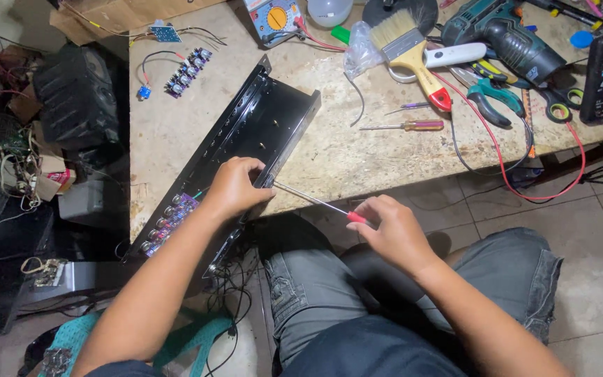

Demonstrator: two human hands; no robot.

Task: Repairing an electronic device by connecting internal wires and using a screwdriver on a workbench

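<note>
Both forearms are seen bare, with no sleeves reaching the wrists and no watch, ring or glove worn. The left hand and right hand are uncovered. Grey cargo shorts with a stitched side pocket and a folded hem are worn; a dark shirt edge is glimpsed below.

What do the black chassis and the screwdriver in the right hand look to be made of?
Black chassis: apparently sheet metal, painted matte black, with folded edges and punched holes. Screwdriver: bright steel-looking shaft with a glint, red handle, likely plastic, mostly hidden in the right hand.
</note>
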